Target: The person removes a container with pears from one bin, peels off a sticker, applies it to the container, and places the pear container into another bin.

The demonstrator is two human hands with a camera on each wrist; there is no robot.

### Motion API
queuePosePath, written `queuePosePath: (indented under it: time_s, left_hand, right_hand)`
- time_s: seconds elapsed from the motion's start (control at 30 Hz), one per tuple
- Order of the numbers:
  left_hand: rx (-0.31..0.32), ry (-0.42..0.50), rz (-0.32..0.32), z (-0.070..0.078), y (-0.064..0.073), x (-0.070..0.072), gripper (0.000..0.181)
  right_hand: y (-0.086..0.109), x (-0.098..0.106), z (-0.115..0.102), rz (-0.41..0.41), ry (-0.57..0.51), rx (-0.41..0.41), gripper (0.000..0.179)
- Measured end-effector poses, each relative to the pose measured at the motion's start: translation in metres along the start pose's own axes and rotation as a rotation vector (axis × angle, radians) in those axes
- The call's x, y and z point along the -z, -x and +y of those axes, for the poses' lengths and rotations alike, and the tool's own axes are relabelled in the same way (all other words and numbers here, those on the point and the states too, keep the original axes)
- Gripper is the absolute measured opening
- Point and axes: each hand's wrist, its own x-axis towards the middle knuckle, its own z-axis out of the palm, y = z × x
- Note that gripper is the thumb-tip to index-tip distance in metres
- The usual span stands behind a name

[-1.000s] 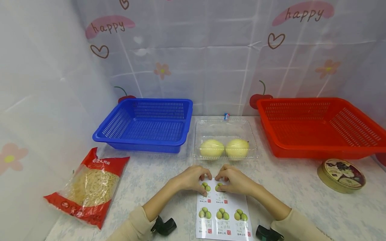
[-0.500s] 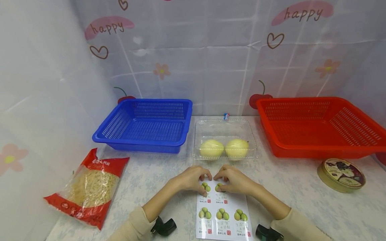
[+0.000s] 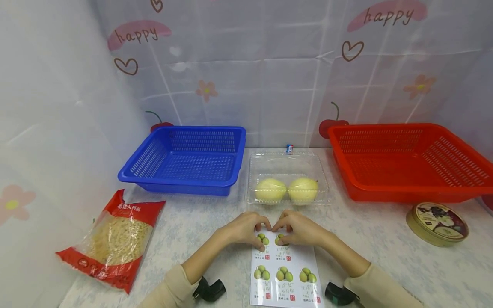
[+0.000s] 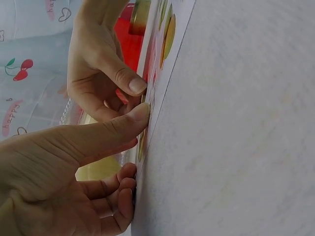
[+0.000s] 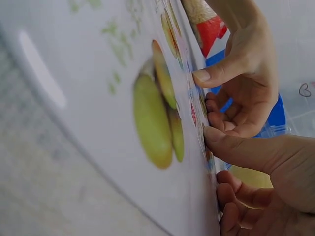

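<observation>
Pale curtain point(image 3: 269, 102) hangs behind a mottled white table point(image 3: 192, 246). On it, a sheet point(image 3: 286, 264) of fruit-printed stickers point(image 3: 284, 274) lies at the near middle, with a clear box point(image 3: 285, 164) holding two yellow fruits point(image 3: 271, 190) beyond it. A blue basket point(image 3: 185, 183) stands left of the box, a red basket point(image 3: 404, 194) right, with a tin point(image 3: 438, 224) near its front wall. A pasta bag point(image 3: 119, 237) lies at far left.

Both hands are at the sheet's far end. The left hand point(image 3: 246, 228) and right hand point(image 3: 299, 229) stand just beside each other, each in a narrow pinch at the edge, thumb on the printed face, fingers curled. Whether any fingertip is beneath the paper cannot be told.

The step in hand appears to be handling that far edge, perhaps parting a layer or steadying the paper. If a layer is to be parted, the next move calls for one hand anchoring while the other lifts gently, since thin paper may crease or tear.
</observation>
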Motion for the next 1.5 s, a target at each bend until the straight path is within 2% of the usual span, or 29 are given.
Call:
queuePosePath:
  time_s: [0.27,0.5,0.8,1.03,1.5]
  left_hand:
    - [-0.012,0.005,0.005,-0.001,0.001,-0.001,0.045]
    - [-0.018,0.011,0.008,0.0,0.0,0.0,0.045]
    - [-0.006,0.013,0.003,0.0,0.001,0.0,0.044]
    - [-0.052,0.007,0.011,0.0,0.002,0.001,0.042]
    - [0.0,0.011,-0.002,0.001,0.0,0.0,0.045]
  right_hand:
    - [-0.002,0.0,0.002,0.014,-0.017,-0.02,0.029]
    - [-0.005,0.001,0.003,0.011,-0.06,-0.074,0.027]
    - [-0.011,0.002,0.002,-0.005,-0.045,-0.099,0.024]
    - [-0.013,0.004,-0.002,-0.037,-0.023,-0.154,0.026]
    - [-0.01,0.002,-0.002,-0.002,-0.043,-0.149,0.028]
